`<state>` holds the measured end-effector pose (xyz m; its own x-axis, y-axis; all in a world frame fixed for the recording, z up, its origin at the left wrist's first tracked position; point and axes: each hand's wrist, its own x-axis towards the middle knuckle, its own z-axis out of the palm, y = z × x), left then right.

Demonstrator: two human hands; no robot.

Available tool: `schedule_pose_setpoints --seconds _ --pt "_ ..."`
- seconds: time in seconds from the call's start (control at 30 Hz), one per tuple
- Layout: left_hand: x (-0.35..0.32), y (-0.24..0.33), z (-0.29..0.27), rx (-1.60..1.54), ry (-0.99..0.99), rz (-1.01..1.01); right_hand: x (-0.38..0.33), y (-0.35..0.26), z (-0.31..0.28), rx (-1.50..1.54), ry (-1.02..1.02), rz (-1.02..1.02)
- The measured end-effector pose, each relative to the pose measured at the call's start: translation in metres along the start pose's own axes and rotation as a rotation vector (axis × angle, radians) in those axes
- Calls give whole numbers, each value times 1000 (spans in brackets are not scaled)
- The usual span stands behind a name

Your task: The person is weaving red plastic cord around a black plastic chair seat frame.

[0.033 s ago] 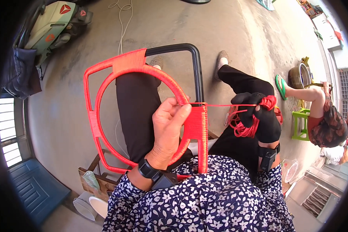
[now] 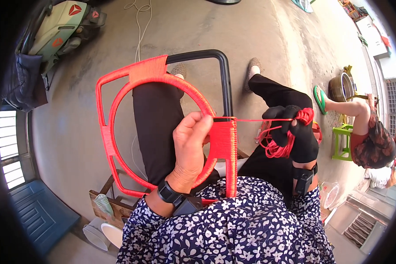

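A squared metal frame with a round ring inside it rests over my lap, mostly wrapped in red cord. One corner of the frame [image 2: 225,81] is bare black tube. My bare left hand [image 2: 190,143] pinches the wrapped ring [image 2: 192,93] beside the broad woven band [image 2: 221,140], thumb on top; its other fingertips are partly hidden. From there a taut strand of red cord [image 2: 255,120] runs right across the frame's edge. My right hand [image 2: 298,136], in a black glove, is closed round the cord, with a red bundle [image 2: 305,116] at its fingers and loose loops [image 2: 277,147] hanging below.
At the right, another person's bare leg [image 2: 345,107] in a green flip-flop [image 2: 319,99] reaches in, near a green stool [image 2: 341,143] and a metal pot [image 2: 341,86]. A scooter [image 2: 55,33] stands far left. Near left is a wooden stool [image 2: 119,209] with a striped cup [image 2: 103,204].
My left thumb has drawn back slightly to the left along the ring. My right hand and the taut cord look nearly the same.
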<state>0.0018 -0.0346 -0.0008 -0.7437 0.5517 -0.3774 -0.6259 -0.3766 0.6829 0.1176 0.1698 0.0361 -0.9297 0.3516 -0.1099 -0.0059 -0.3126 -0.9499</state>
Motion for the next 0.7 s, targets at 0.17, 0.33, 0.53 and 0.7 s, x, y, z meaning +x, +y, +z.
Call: schedule_pose_setpoints --seconds 0.17,0.33,0.53,0.7 --pt "0 -3 -7 40 40 13 5 8 10 278 -60 -38" --pt "-3 -1 -6 38 19 1 9 2 13 699 24 25" --pt "-2 3 10 72 -143 -132 6 -5 19 420 24 13" --pt "2 5 11 41 -170 -255 0 -21 42 204 -6 -47"
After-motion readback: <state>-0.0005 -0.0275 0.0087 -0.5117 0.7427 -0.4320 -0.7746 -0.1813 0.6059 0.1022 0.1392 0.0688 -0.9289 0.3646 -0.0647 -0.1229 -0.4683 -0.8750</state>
